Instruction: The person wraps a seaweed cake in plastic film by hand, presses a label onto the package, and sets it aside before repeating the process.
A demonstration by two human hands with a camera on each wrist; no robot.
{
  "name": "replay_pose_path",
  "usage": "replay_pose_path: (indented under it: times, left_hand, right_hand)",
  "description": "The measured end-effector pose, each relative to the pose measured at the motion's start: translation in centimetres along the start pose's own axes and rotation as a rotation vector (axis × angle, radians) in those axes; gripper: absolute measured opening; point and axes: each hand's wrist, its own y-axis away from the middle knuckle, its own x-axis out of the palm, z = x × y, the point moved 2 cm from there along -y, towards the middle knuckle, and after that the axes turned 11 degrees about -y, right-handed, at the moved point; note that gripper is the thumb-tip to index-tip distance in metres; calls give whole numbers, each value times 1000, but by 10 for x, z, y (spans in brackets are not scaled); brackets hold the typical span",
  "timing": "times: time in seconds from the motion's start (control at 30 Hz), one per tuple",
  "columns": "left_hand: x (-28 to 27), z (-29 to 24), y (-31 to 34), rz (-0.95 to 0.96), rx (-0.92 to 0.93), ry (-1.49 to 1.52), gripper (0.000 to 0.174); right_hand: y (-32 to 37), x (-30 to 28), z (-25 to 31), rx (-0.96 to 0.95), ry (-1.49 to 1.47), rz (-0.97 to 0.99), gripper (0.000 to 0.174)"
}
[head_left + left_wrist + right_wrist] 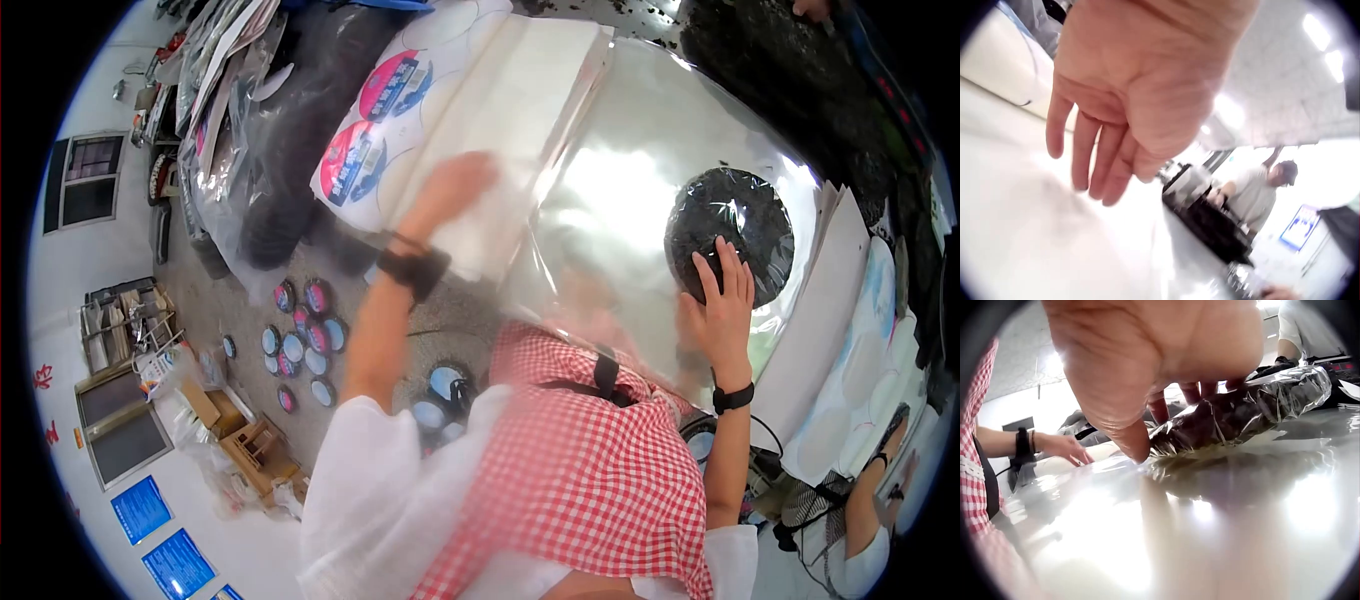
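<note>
A dark round cake wrapped in clear film [735, 205] lies on a shiny sheet of clear film [610, 230] at the right in the head view. My right hand [722, 315] rests on its near part, fingers spread over the top. In the right wrist view the thumb [1132, 442] is down at the cake's rim, and the fingers reach over the wrapped cake [1229, 422]. Blurred in the head view, my left hand [450, 195] is over a stack of white sheets [520, 85], and the left wrist view shows its fingers loosely extended, holding nothing.
White wrappers with pink and blue prints [380, 100] lie beside the sheets. Plastic-covered bundles [250, 150] stand left. Several small round pink and blue items [292, 347] are on the floor. Paper sheets [820, 300] line the right edge. Another person [1254, 194] works across from me.
</note>
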Motion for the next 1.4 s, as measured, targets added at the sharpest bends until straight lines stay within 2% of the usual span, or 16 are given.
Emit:
replay_pose_path:
  times: [0.07,0.17,0.27,0.37,0.47,0.67,0.73,0.8,0.9,0.97,1.03,1.07,1.17,1.27,1.3,1.4]
  left_hand:
    - [-37,32,-30,266,-279,159,37]
    - [-5,73,-48,-464,-338,-122,34]
    - [8,75,-50,-579,-374,-118,30]
    - [-8,66,-49,-284,-562,-73,32]
    - [-14,71,-51,-196,-652,-112,34]
    - [0,181,-61,-177,-788,497,30]
    - [-13,226,-41,-155,-903,1072,28]
    - [12,373,-7,-30,-797,1648,24]
    - [-103,430,48,-447,-837,1665,32]
    - [-163,370,45,-782,-783,1317,25]
    - [-216,176,20,-770,-797,-355,22]
    - [-228,79,7,-828,-715,-706,23]
    - [-160,-61,-29,-842,-314,-371,16]
    - [-101,-216,-48,-444,363,342,44]
    - [-84,-243,-57,-434,448,573,48]
    - [-63,-273,-66,-365,564,548,56]
  right_hand:
    - [-1,-2,2,-5,7,-3,56]
    - [1,5,-3,-6,33,-28,55]
    - [-1,4,3,9,6,-70,55]
    - [-1,5,5,24,15,-83,55]
    - [-1,4,5,27,-14,-80,54]
    - [0,4,2,22,-7,-81,57]
    - [1,-3,2,-2,-62,-49,58]
    - [4,-19,1,28,-58,-114,59]
    - [26,-38,-12,215,99,-369,67]
    - [35,-22,-45,355,-310,-447,70]
    - [40,-12,-70,518,-764,-524,70]
    - [33,-5,-67,600,-1025,-559,70]
    - [20,-15,-51,574,-1472,-602,70]
    - [22,-7,-55,544,-1591,-626,71]
    - [22,-5,-56,523,-1545,-627,71]
    - [28,8,-70,491,-1424,-627,71]
